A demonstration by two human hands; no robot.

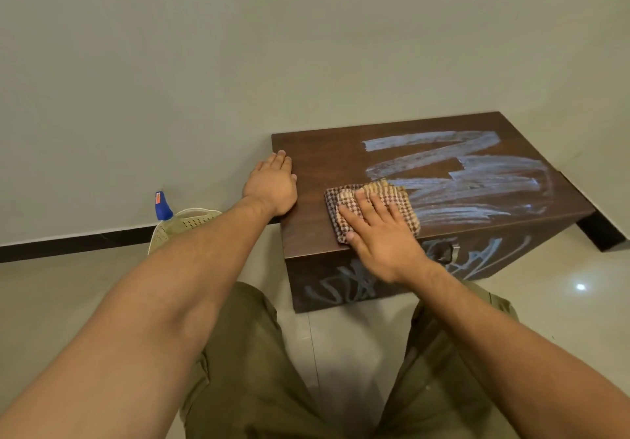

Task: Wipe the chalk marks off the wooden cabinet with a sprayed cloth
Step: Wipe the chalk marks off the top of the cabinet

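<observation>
basket (204, 214) — spray bottle (163, 207) inside | left hand (271, 184) flat on cabinet (324, 162) | right hand (381, 234) flat on cloth (344, 196)

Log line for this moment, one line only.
step: wiping cabinet top | right hand: flat on cloth | left hand: flat on left edge | chalk marks: top's right part, front

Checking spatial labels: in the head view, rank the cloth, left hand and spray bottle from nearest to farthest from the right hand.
1. Cloth: under the right hand, on the cabinet top.
2. Left hand: resting at the cabinet's left edge.
3. Spray bottle: far left, off the cabinet.
</observation>
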